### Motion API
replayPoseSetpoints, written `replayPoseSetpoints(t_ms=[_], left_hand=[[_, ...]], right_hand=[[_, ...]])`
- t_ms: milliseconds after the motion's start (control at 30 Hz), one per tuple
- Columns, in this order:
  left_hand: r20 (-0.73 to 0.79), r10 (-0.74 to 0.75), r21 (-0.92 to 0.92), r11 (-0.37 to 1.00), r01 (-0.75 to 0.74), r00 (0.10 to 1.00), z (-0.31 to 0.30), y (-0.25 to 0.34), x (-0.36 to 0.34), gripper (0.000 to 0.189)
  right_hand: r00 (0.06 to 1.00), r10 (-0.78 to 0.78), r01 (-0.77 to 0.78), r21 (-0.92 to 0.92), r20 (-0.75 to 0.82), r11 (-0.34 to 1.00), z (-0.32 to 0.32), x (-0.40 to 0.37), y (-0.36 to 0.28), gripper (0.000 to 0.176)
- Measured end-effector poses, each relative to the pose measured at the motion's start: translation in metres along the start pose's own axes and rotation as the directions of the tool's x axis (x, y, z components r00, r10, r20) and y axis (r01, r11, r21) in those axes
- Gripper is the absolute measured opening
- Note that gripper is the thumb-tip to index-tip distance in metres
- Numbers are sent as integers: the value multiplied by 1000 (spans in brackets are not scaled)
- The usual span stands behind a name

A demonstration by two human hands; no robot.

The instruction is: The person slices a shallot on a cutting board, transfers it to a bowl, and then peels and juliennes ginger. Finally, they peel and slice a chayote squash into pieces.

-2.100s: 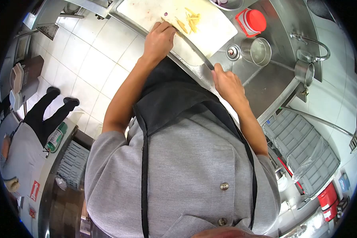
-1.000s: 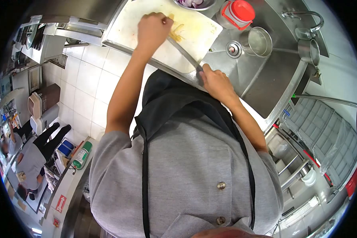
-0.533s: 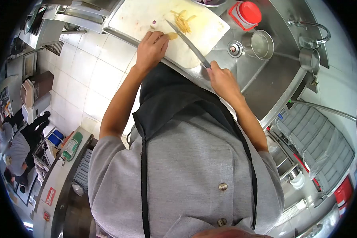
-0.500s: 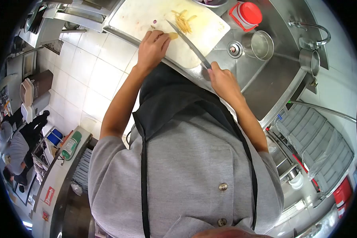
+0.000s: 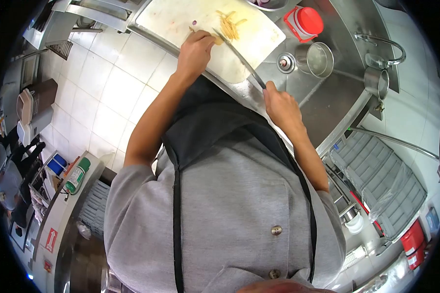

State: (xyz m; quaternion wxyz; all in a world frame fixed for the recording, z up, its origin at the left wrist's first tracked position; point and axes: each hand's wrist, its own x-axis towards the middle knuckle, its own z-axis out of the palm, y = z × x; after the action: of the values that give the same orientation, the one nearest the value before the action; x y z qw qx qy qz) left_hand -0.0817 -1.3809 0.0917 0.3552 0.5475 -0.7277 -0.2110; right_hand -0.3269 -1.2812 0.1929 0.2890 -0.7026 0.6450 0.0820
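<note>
On the white cutting board, my left hand has its fingers curled down over a pale yellow vegetable piece. My right hand grips a knife by its handle, and the long blade points up and left across the board. The blade's tip end lies just to the right of the yellow piece, close to my left fingertips. Thin pale yellow strips form a loose pile beyond the blade. A small purple scrap sits beyond my left hand.
Right of the board is a steel sink with a drain, a round metal container and a red-lidded tub. A metal bowl stands at the top edge. A faucet rises at right. Another person is far left.
The camera view has shifted slightly. Both hands keep their hold on the yellow piece and the knife, and the blade stays beside the piece.
</note>
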Motion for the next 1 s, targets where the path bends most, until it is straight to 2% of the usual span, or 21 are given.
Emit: replayPoseSetpoints(t_ms=[33,167,233,367,500,567,700,767,833,933,1000], left_hand=[[-16,40,-44,998,-40,999,1,-3,2,11],[9,44,-58,997,-43,999,0,-6,9,9],[99,19,26,999,-22,995,-2,-2,14,8],[94,71,94,992,-79,993,3,-4,16,7],[64,35,60,997,-39,997,4,-1,13,7],[46,8,46,999,-10,999,3,0,13,7],[26,33,40,999,-34,999,4,-3,12,7],[21,38,48,998,-38,999,5,-2,9,7],[-2,86,21,996,-86,996,4,0,10,7],[-2,49,42,998,-49,999,4,3,10,8],[-17,76,42,996,-75,997,6,-1,10,7]], right_hand=[[1000,10,-10,-14,-4,1000,-1,1,-1,20],[1000,21,-21,-44,-5,999,-5,4,-4,21],[1000,-2,2,-77,-9,997,-15,1,-12,16],[1000,-14,19,-194,27,981,-23,-3,-15,11],[998,-61,61,-125,4,990,11,22,-6,12],[999,-49,47,-59,-25,997,22,35,-4,22],[998,-64,63,-55,-29,997,0,20,-7,22],[999,-49,50,-109,11,993,-10,9,-9,23],[998,-55,55,-100,4,993,-6,10,-9,22],[998,-56,53,-80,-29,995,22,27,-5,22],[997,-54,51,-66,-59,997,30,33,-5,22]])
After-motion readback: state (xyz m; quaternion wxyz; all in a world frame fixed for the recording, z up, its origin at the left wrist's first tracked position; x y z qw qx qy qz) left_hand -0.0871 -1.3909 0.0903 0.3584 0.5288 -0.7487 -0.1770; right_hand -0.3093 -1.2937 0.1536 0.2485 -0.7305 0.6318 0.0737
